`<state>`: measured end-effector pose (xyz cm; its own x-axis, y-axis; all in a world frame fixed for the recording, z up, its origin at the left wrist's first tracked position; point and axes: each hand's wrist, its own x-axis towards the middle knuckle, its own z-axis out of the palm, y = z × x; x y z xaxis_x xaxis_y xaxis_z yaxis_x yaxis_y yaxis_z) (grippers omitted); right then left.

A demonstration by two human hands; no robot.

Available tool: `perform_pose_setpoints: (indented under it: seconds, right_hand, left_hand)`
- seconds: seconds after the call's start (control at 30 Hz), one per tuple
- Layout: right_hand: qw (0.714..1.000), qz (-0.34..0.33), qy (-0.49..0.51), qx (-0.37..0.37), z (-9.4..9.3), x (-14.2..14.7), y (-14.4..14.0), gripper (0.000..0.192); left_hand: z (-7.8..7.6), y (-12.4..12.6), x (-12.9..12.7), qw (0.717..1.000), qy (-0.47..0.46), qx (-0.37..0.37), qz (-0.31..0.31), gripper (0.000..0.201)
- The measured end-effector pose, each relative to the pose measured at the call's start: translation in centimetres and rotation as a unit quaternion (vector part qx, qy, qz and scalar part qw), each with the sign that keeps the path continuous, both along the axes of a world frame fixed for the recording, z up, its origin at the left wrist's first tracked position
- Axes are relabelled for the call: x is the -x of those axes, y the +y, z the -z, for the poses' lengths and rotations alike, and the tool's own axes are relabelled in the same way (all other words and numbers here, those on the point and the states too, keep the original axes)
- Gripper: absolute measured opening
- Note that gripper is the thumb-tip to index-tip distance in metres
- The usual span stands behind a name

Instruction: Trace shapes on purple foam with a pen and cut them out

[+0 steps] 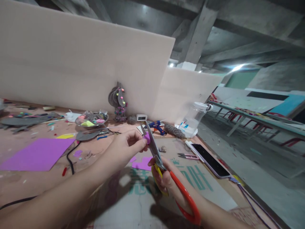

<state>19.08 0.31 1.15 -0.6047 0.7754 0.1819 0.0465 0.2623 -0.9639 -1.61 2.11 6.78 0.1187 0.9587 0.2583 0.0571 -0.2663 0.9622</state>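
Observation:
My left hand (127,144) pinches a small purple foam piece (147,137) between thumb and fingers, held above the table. My right hand (164,178) grips scissors (152,144) with one orange and one yellow handle loop; the blades point up and away and meet the purple piece. Below the hands lies a purple foam scrap (142,163) on a printed cardboard sheet (190,181).
A large purple foam sheet (35,154) lies at the left. A bowl of colourful bits (91,120), a blue glue gun (156,125), a twine ball (173,130), a plastic jar (194,122), small snips (188,156) and a phone (209,160) are spread about. A black cable (69,157) crosses the table.

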Motion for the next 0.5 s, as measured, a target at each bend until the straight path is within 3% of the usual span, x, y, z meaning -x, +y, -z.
perform_pose_setpoints:
  seconds: [0.13, 0.5]
  right_hand:
    - [0.999, -0.033, -0.01, -0.024, -0.49, -0.14, 0.05, 0.054]
    - [0.999, -0.019, -0.01, -0.023, -0.7, -0.05, -0.09, 0.051]
  left_hand:
    - [-0.22, -0.19, -0.07, 1.0, 0.006, -0.003, -0.001, 0.021]
    - [0.06, -0.18, -0.36, 1.0, -0.001, -0.015, 0.007, 0.021]
